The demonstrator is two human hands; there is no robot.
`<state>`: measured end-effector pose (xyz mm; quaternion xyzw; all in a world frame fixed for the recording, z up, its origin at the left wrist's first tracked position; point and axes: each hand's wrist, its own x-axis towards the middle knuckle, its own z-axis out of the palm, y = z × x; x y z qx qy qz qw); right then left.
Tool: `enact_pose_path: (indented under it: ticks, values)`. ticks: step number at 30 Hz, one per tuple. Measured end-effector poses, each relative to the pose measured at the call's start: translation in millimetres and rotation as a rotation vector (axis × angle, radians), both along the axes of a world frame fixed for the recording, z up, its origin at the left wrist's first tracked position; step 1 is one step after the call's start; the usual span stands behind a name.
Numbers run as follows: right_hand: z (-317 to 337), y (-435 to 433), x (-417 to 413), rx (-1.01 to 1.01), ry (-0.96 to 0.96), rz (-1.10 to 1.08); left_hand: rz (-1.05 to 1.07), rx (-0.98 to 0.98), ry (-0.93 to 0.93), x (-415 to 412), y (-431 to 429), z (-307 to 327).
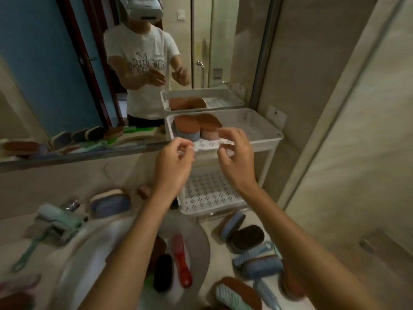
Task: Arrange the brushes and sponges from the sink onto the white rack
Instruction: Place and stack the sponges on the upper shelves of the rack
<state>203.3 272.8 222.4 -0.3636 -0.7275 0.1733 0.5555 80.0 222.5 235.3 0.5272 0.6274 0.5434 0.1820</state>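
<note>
Sponges (196, 128), two so far, sit at the white rack's (263, 139) top-tier left end; both empty hands (174, 162) (234, 157), fingers loosely apart, leave brushes (182, 260) in the sink (93, 249).

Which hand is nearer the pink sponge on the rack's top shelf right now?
Right. The right hand hovers just in front of the pink sponge, fingertips beside it. The left hand is further left, in front of the blue sponge.
</note>
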Motion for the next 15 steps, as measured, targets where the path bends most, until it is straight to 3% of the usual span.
enact_pose_path:
  ticks: [3, 7, 11, 15]
  values:
    - [-37, -40, 18, -0.074, -0.004, -0.028, -0.046, -0.086, -0.094, 22, -25, -45]
    - [-107, -82, 46, -0.372, -0.137, -0.111, -0.100, -0.409, -0.111, 34, -52, -123]
    - [-183, -119, 80, -0.720, -0.470, -0.122, -0.174, -0.690, 0.029, 35, -82, -189]
    - [-217, -144, 105, -0.813, -0.645, -0.105, -0.372, -0.924, 0.244, 37, -113, -231]
